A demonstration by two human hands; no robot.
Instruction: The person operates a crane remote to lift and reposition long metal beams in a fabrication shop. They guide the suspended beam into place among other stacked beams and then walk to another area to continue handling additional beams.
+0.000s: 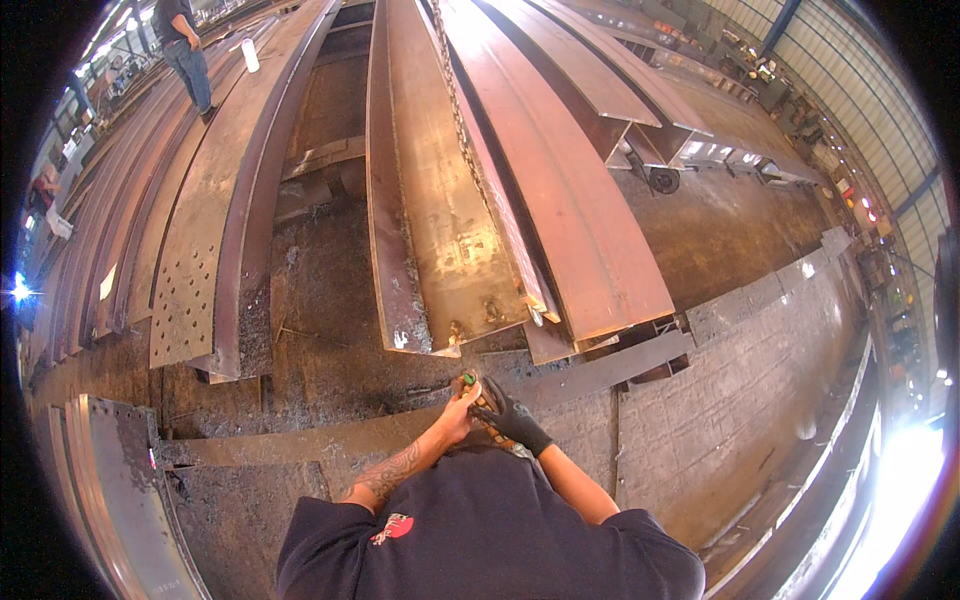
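Dark shirt shoulders fill the near edge, forearms reaching forward. Both hands meet on a small handset (478,396) with a green button, likely a crane control, held just past the chest. Fingers of the bare left hand (458,410) curl closed around its left side; the gloved right hand (510,418) wraps the right side, thumb on top. Just beyond lies the near end of a long rusty steel beam (450,230), with a chain (455,100) running up along it. More beams (590,200) lie right and left on the floor (320,330). A wrong button press could swing or drop the beam toward the hands; a loose chain could slip. Another person (185,50) stands far left, within reach of moving steel.
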